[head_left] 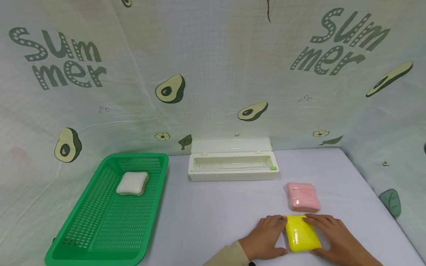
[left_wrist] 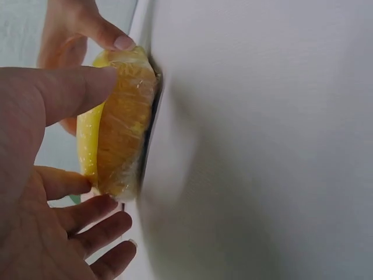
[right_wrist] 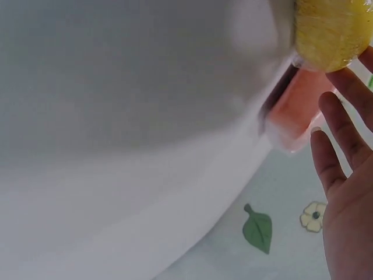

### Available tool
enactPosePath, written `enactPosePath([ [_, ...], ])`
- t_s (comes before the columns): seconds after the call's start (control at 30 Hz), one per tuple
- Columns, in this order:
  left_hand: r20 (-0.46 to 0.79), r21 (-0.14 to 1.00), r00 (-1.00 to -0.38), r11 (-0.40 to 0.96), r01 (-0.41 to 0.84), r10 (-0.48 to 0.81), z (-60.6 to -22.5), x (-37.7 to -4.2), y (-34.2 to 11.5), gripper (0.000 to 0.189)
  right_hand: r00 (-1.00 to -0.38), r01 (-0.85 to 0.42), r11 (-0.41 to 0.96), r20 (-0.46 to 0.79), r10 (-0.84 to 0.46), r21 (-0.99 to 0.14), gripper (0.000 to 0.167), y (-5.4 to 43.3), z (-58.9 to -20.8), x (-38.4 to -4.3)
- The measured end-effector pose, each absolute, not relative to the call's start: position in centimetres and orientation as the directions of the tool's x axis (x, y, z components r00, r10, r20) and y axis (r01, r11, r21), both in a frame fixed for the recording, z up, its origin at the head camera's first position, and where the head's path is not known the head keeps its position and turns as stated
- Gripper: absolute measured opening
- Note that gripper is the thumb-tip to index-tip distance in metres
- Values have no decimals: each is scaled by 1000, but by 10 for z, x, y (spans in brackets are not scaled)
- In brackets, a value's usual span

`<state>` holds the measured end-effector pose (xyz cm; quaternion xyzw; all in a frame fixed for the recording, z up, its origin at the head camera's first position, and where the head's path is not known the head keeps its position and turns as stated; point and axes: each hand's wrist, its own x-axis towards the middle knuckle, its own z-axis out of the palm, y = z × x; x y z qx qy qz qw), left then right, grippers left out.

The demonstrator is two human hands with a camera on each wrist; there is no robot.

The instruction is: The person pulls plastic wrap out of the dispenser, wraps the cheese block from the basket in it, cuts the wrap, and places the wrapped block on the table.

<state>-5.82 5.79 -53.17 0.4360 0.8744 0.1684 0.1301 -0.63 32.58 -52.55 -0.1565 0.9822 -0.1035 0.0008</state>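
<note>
Green plastic basket (head_left: 123, 225) stood at left, a white packet (head_left: 132, 183) in its far half. Far middle: white box (head_left: 233, 176), lid up. Near right, left hand (head_left: 266, 238) was loosely spread, forefinger touching the far left corner of a yellow packet (head_left: 302, 234) on the table (head_left: 206, 210); pink packet (head_left: 303, 197) lay just beyond. Right hand (head_left: 337, 238) held its right side between thumb and forefinger.

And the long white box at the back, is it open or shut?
Open: the white box's lid is tipped back behind it, and you can see inside.
</note>
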Motion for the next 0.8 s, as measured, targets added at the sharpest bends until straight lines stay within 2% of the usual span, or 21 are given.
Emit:
enactPosePath([
  [0.2, -116, 424, -541, 534, 732, 833, -533, -64, 77, 81, -966, -255, 945, 22, -256, -205, 94, 347, -525, -5],
  [0.33, -115, 395, -524, 523, 755, 844, -533, -66, 87, 77, -976, -199, 951, -34, -213, -238, 95, 355, -522, -4],
  [0.57, -60, 392, -555, 531, 751, 830, -521, -76, 75, 60, -977, -153, 956, -107, -185, -251, 98, 356, -509, -6],
  [0.67, 6, 427, -594, 534, 729, 805, -514, -84, 56, 46, -982, -163, 959, -58, -181, -233, 88, 350, -496, -12],
  [0.8, 139, 502, -677, 538, 678, 723, -503, -99, 22, 32, -963, -258, 938, 139, -231, -233, 66, 334, -480, -25],
])
